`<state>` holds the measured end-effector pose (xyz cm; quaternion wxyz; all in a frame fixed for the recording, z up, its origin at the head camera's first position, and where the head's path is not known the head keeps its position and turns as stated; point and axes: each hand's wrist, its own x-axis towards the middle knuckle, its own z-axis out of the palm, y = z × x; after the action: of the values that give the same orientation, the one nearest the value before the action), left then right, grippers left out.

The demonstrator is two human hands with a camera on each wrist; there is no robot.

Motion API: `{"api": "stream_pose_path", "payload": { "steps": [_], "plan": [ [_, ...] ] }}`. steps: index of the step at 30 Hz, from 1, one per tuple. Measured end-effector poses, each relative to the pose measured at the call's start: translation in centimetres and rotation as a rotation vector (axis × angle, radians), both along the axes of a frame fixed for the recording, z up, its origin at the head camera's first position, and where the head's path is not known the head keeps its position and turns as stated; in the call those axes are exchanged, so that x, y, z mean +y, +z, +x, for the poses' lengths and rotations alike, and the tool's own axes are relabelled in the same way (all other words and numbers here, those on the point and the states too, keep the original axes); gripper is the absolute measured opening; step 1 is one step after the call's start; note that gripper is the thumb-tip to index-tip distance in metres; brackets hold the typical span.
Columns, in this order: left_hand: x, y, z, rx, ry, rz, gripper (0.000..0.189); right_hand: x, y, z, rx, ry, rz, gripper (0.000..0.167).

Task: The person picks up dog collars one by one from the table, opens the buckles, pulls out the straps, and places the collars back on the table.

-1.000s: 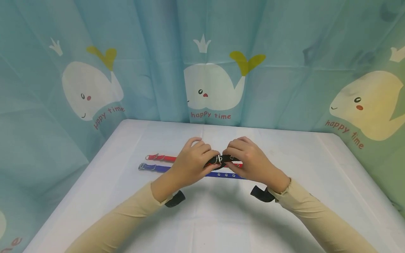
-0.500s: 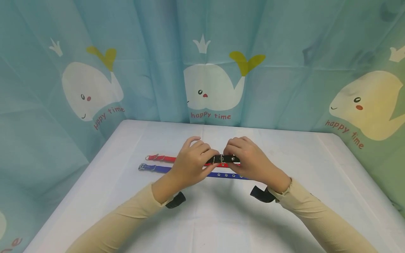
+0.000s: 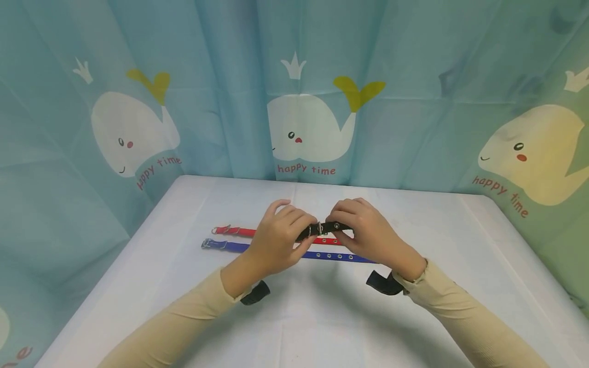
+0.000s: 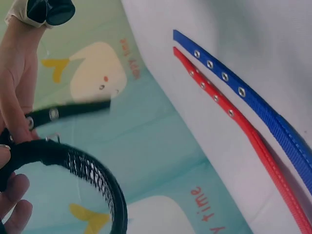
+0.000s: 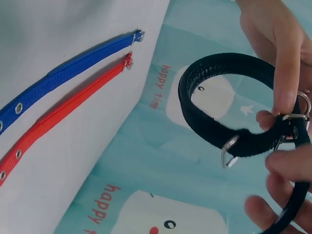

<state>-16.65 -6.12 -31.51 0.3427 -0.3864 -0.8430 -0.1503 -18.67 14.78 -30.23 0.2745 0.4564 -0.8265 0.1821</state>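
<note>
A black collar [image 3: 330, 227] with metal eyelets is held in both hands above the table, bent into a loop [image 5: 195, 114] in the right wrist view. My left hand [image 3: 278, 237] pinches it beside the metal buckle [image 5: 295, 117]. My right hand [image 3: 365, 227] grips the eyelet strap just right of the buckle, through which the strap passes. In the left wrist view the strap's free end [image 4: 73, 111] sticks out beyond the right fingers. A metal D-ring [image 5: 228, 151] hangs on the loop. Behind the hands lie a red collar [image 3: 244, 232] and a blue collar [image 3: 236, 247].
The red and blue collars lie roughly parallel on the white table [image 3: 303, 327], buckles to the left and eyelets to the right. A blue-green curtain [image 3: 405, 138] printed with whales stands behind the table. A black wrist strap piece [image 3: 384, 282] juts below the right cuff.
The right hand has shifted slightly right and up, widening the gap between the hands. The black strap between them first straightened and now slants up to the right. Both hands keep their hold.
</note>
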Motion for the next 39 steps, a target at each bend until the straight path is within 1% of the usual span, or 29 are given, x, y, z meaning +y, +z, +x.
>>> {"api": "stream_pose_path", "payload": {
  "steps": [2,5,7,9,11,16,19,23,27,29,35,39],
  "plan": [
    [0.11,0.03,0.02,-0.002,-0.015,0.001,0.023,-0.16,-0.02,0.08,0.000,-0.017,-0.009,0.021],
    [0.26,-0.01,0.03,-0.002,-0.038,-0.008,0.021,-0.47,-0.09,0.25,-0.016,-0.035,0.012,0.021],
    [0.31,-0.10,0.01,-0.004,-0.041,-0.010,0.020,-0.60,-0.16,0.35,-0.019,-0.045,0.033,0.022],
    [0.29,-0.20,-0.01,-0.008,-0.036,-0.004,0.021,-0.58,-0.18,0.43,-0.004,-0.049,0.046,0.024],
    [0.27,-0.29,-0.05,-0.012,-0.028,0.007,0.022,-0.44,-0.18,0.45,0.016,-0.039,0.043,0.027],
    [0.24,-0.41,-0.11,-0.013,-0.017,0.027,0.023,-0.13,-0.05,0.32,0.039,0.031,0.012,0.035],
    [0.36,-0.39,-0.09,-0.013,-0.020,0.020,0.023,-0.22,-0.11,0.24,0.047,0.038,0.006,0.038],
    [0.53,-0.26,-0.01,-0.013,-0.013,0.011,0.021,-0.34,-0.34,0.18,0.082,0.023,0.021,0.033],
    [0.49,-0.10,0.06,-0.013,0.024,0.015,0.019,-0.22,-0.37,0.17,0.125,0.005,0.031,0.028],
    [0.46,-0.07,0.06,-0.013,0.036,0.006,0.020,-0.19,-0.35,0.17,0.129,-0.004,0.031,0.027],
    [0.61,-0.01,0.12,-0.002,0.023,-0.034,0.023,-0.44,-0.59,0.23,0.117,0.000,0.042,0.030],
    [0.66,0.00,0.20,0.003,0.008,-0.040,0.018,-0.37,-0.82,0.23,0.114,0.016,0.049,0.031]
  ]
}}
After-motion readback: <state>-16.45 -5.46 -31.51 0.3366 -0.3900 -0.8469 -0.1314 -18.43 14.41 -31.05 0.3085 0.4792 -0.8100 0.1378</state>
